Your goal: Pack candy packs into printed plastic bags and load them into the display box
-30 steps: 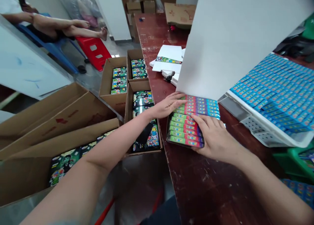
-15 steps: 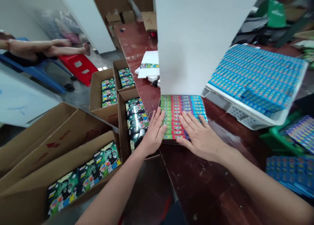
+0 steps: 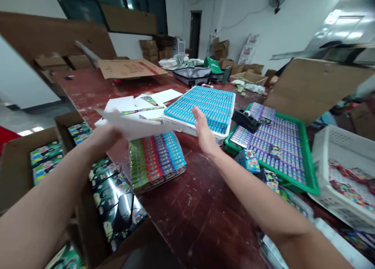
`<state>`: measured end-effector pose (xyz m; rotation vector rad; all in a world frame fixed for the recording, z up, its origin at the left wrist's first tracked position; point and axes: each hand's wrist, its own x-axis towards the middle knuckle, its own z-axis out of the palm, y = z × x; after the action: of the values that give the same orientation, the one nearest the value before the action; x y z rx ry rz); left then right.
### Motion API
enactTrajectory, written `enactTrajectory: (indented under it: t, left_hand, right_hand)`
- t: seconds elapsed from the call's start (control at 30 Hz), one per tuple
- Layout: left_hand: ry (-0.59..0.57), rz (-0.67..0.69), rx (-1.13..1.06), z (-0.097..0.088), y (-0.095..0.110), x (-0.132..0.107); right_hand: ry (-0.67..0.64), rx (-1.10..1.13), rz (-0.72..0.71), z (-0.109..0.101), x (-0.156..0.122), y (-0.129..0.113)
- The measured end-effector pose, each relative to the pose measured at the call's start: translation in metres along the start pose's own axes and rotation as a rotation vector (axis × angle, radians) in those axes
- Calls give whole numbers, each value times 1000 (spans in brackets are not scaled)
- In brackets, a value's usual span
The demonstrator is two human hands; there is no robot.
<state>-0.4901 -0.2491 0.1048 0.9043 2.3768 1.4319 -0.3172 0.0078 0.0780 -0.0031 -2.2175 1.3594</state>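
Currently the left hand (image 3: 109, 133) meets the left side of the blurred white lid (image 3: 140, 127), its grip too smeared to tell, while the right hand (image 3: 204, 131) hangs with fingers extended, holding nothing, before the white basket (image 3: 187, 128); the box (image 3: 161, 180) of colourful packets (image 3: 156, 155) sits on the red-brown table (image 3: 202, 218), below the lid

From my station I view the bench (image 3: 202, 210): dark red-brown, glossy surface, pale scratches and scuffs. Items resting directly on it, near to far: an open box (image 3: 158, 159), filled with rows of green, red, purple and blue packets, beside the left edge; a white tray (image 3: 191, 131) of blue packets, beyond and to the right; white card pieces (image 3: 118, 104), overlapping, left of the tray; a brown cardboard sheet (image 3: 129, 69), further back. I register a small dark item (image 3: 69, 78) at the far left corner.
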Motion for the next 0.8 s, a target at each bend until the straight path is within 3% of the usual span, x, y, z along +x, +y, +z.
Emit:
enactTrajectory:
  t: [0.07, 0.1, 0.2, 0.27, 0.33, 0.4, 0.6, 0.8]
  left_hand:
    - [-321, 1, 322, 10, -9, -35]
    - [-396, 92, 486, 17, -17, -55]
    - [-326, 343, 796, 50, -35, -110]
    - [-263, 366, 897, 73, -39, -133]
    - [-204, 337, 959, 89, -39, -142]
    - [-198, 313, 960, 94, -36, -141]
    - [-187, 293, 974, 93, -24, -137]
    - [-155, 325, 990, 107, -32, -144]
  right_hand:
    - [-164, -162, -174, -27, -10, -6]
    - [-295, -275, -260, -33, -17, -5]
    - [-631, -598, -392, -20, -38, 11]
    - [-713, -754, -400, 3, -49, 27]
    - [-725, -815, -405, 23, -55, 41]
    - [-707, -795, -424, 32, -57, 49]
    - [-605, -777, -499, 21, -66, 53]
    - [-553, -834, -476, 27, -79, 63]
